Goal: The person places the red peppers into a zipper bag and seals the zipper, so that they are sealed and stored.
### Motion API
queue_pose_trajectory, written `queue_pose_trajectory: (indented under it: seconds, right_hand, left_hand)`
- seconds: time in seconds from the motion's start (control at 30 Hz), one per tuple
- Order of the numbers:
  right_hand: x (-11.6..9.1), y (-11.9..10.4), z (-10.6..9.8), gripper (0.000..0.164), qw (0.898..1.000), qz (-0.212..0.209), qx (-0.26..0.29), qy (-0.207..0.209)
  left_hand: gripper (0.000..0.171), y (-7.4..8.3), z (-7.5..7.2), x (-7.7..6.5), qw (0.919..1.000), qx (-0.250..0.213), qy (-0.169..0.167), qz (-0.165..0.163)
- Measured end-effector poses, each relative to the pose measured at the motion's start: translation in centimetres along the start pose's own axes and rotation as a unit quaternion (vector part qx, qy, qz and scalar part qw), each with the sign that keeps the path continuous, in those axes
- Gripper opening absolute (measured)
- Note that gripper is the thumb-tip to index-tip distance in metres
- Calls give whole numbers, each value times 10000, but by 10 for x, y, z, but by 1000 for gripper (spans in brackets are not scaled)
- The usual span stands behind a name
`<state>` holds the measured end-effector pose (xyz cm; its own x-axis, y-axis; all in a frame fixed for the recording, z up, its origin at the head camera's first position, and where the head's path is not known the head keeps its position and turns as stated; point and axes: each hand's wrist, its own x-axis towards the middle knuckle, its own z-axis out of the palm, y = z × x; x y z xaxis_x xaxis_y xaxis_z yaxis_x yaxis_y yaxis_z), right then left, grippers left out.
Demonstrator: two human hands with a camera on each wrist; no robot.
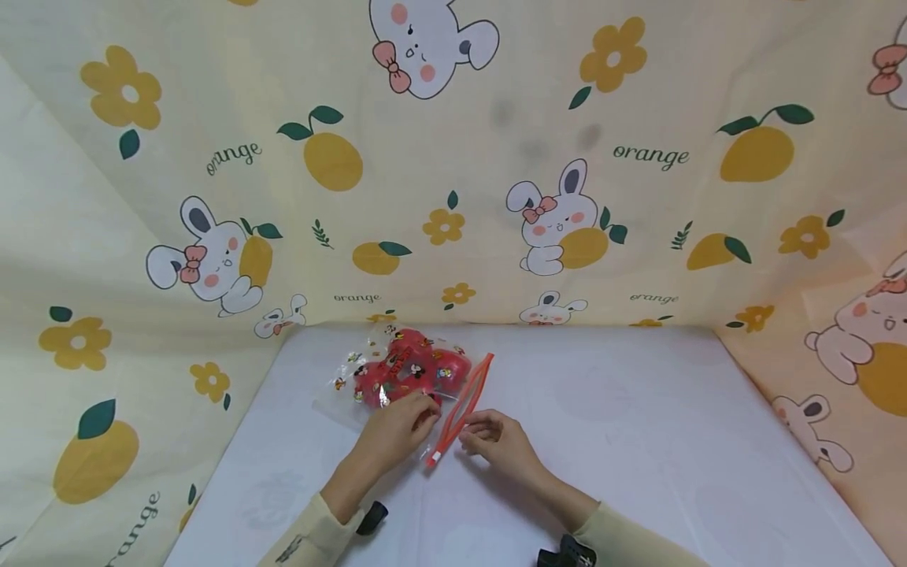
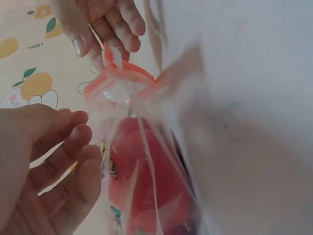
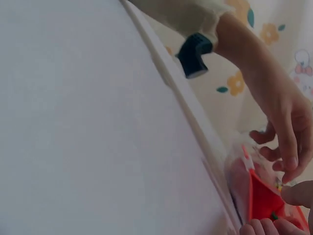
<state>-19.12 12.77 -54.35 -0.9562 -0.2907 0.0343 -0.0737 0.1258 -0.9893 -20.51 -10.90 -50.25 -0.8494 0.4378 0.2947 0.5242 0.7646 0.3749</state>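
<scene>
A clear zip bag (image 1: 357, 405) with small cartoon prints lies on the white table, with red rounded things (image 1: 411, 366) inside. Its orange-red zip edge (image 1: 482, 379) stands parted in a narrow loop, a white slider (image 1: 435, 455) at the near end. My left hand (image 1: 397, 425) is over the bag's near side; in the left wrist view its loosely bent fingers (image 2: 80, 134) hold nothing. At the zip edge is my right hand (image 1: 499, 441), thumb apart from the bent fingers (image 3: 264, 226). Whether those fingers touch the edge is unclear.
The white table (image 1: 623, 425) runs back to a cream cloth (image 1: 482, 276) printed with rabbits and oranges. The same cloth hangs at both sides. A dark strap mount (image 1: 567, 553) sits at the right wrist, another (image 1: 372, 518) at the left.
</scene>
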Motion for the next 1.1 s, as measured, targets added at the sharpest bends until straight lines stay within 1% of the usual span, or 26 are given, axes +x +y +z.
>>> queue_pose_trajectory:
  seconds: [0.1,0.2,0.43,0.6,0.73,0.83,0.93,1.1]
  right_hand:
    - [-7,0,4,35,9997,28,64,-212]
    - [-11,1,8,35,9993,69,107,-362]
    - [-15,-2,16,33,9991,164,100,-371]
    - [-16,-2,19,30,9983,302,7,-493]
    - [-17,-2,21,28,9975,425,-24,-565]
    - [-17,-2,22,29,9968,499,16,-618]
    - [-15,-1,23,29,9956,591,173,-710]
    - [-11,1,25,29,9890,956,730,-860]
  left_hand:
    - [11,1,-2,-4,9999,87,-81,60]
    - [10,2,-5,-7,9997,160,-199,53]
    - [9,3,-13,-17,9987,368,-291,216]
    - [12,2,-15,-24,9972,571,-374,293]
    - [16,1,-16,-29,9971,541,-432,323]
    - [16,0,-17,-31,9971,488,-501,287]
    - [16,-2,-16,-32,9970,467,-565,235]
    - [15,-4,-14,-34,9969,487,-551,284]
